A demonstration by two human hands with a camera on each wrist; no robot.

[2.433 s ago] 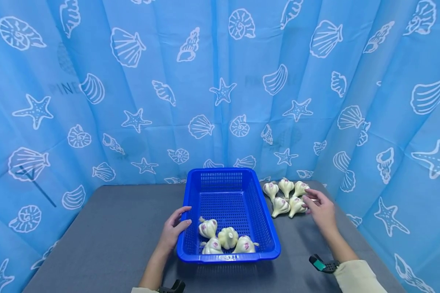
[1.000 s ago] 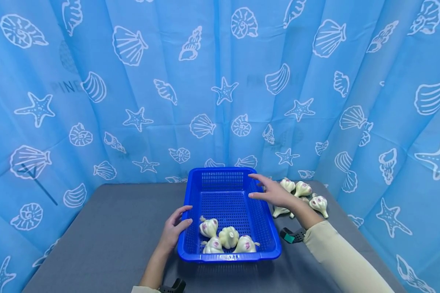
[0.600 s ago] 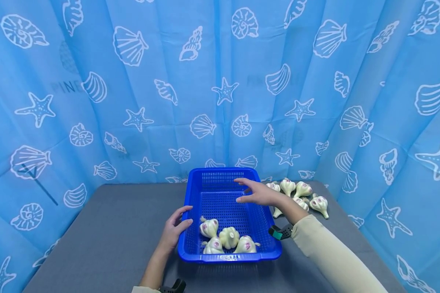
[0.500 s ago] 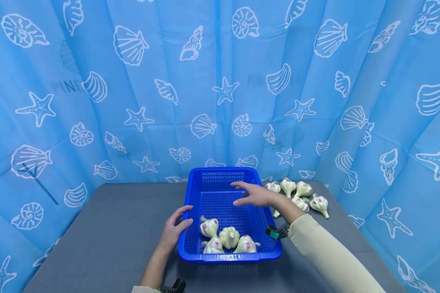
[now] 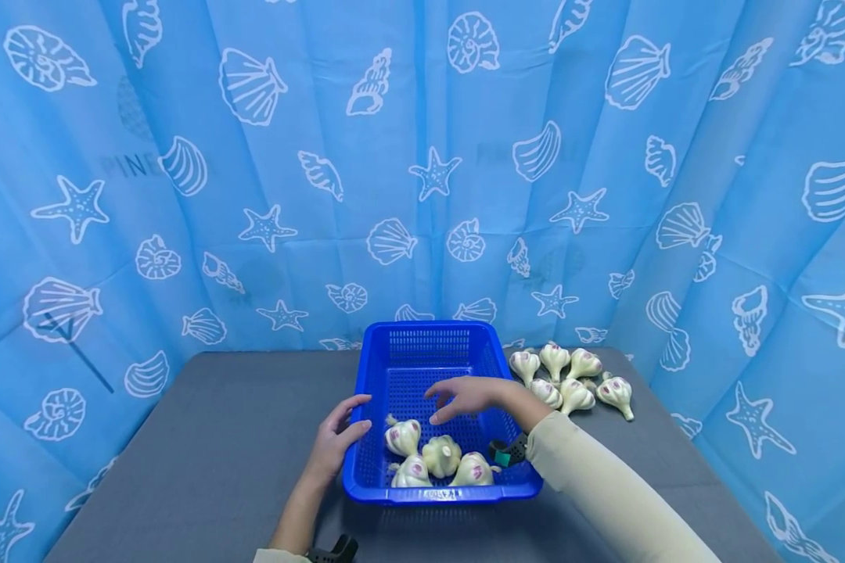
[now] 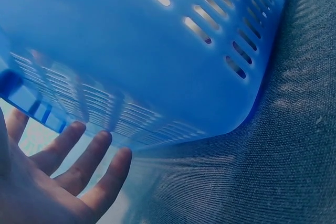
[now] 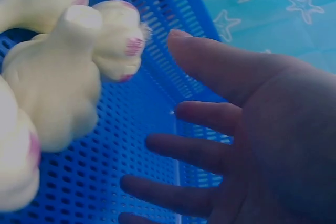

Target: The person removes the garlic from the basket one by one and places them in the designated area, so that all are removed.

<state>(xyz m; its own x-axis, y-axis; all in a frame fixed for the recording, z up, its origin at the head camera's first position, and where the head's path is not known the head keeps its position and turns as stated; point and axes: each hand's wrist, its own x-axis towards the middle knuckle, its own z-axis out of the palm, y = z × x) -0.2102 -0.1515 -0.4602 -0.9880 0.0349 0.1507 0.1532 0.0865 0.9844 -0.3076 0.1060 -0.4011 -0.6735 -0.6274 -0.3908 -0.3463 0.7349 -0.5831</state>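
Note:
A blue perforated plastic basket (image 5: 442, 374) stands on the table. Several garlic bulbs (image 5: 440, 457) sit at its near end, pale with purple patches. My left hand (image 5: 332, 442) rests at the basket's left rim; the left wrist view has its spread, fairly straight fingers (image 6: 113, 182) by the outer wall. Inside the basket's outline, my right hand (image 5: 470, 395) hovers above the basket floor, holding nothing. In the right wrist view its palm and spread fingers (image 7: 189, 153) face the bulbs (image 7: 58, 80) with a gap between.
More garlic bulbs (image 5: 576, 396) lie in a cluster on the grey table (image 5: 239, 453), right of the basket; one bulb (image 5: 616, 396) is slightly apart at the cluster's right. A blue shell-print curtain (image 5: 422, 195) stands behind and along both sides.
My right hand has moved from the garlic on the table leftward over the basket, then lower and nearer the bulbs inside. One bulb now lies right of the cluster. The left hand stays put.

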